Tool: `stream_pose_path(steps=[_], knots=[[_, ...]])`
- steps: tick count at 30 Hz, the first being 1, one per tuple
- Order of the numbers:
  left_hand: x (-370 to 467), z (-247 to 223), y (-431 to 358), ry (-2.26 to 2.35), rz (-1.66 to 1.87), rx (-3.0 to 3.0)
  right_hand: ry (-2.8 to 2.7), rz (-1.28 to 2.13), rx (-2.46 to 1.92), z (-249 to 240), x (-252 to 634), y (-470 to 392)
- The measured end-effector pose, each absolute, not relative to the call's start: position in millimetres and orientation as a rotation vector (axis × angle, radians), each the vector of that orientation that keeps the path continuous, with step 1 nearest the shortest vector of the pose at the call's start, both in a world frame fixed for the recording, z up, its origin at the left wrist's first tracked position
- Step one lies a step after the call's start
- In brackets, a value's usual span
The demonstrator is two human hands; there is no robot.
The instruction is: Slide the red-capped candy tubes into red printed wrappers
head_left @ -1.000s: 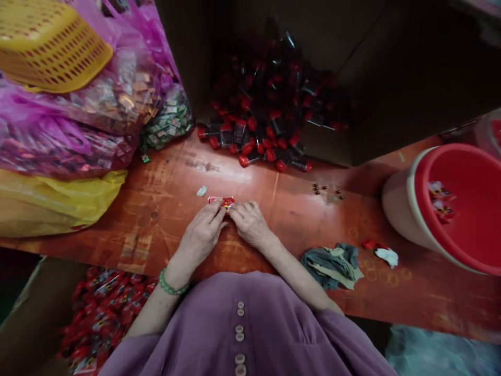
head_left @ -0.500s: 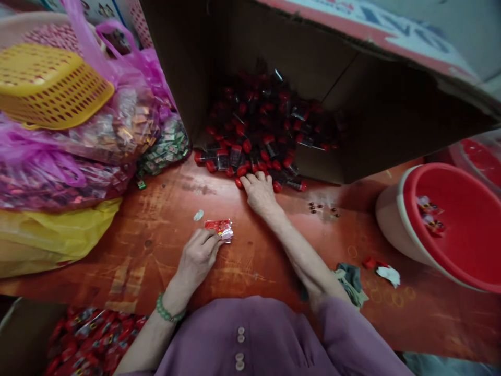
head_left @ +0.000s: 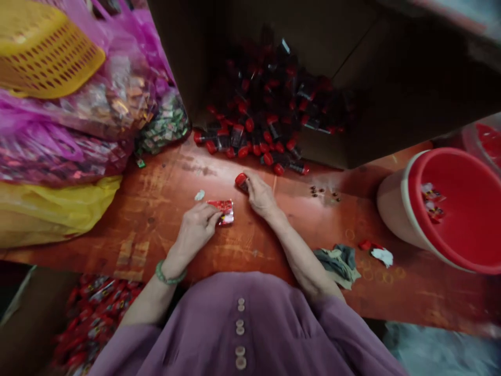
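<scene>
1. Both occupied: gripping red-capped jar (head_left: 241, 181) at fingertips of right hand (head_left: 261, 196).
2. Pinching red wrapper (head_left: 226, 212) with left hand (head_left: 197, 224), just beyond its palm.
3. Looking outward (past both hands), onto heaped jars (head_left: 237, 137) in cardboard box (head_left: 391, 112).

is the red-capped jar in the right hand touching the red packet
Apart: the head view shows bare tabletop between the red-capped jar and the red packet.

Packet (head_left: 227, 207) on table (head_left: 242, 250), bottles (head_left: 237, 137) behind, bags (head_left: 50, 154) left, bucket (head_left: 397, 209) right
</scene>
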State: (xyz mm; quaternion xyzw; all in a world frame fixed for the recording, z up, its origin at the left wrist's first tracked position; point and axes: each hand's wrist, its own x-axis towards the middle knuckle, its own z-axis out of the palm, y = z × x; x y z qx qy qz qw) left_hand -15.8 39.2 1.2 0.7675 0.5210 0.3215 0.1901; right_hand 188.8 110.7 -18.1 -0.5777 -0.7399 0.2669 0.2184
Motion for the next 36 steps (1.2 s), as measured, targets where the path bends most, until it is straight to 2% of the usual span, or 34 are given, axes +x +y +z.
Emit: stream_pose_path(steps=[5, 12, 18, 25, 36], knots=[[-15.4, 4.0, 37.3, 1.425, 1.139, 1.946, -1.249, 1.526, -1.249, -9.6, 197.3, 68.7], [-11.8, 14.1, 23.4, 1.274, 1.268, 2.131, -0.894, 1.998, -0.964, 25.4, 207.0, 27.4], [-10.3, 17.6, 15.5, 1.141, 1.317, 2.308, -0.927, 2.162, -0.954, 29.8, 204.8, 24.6], [-10.0, 15.8, 9.0, 1.179, 1.146, 2.422, -0.925, 2.339, -1.01, 20.9, 211.2, 31.3], [-11.7, 3.8, 2.4, 1.05, 1.019, 2.367, -0.798, 2.404, -1.075, 16.3, 214.1, 37.9]])
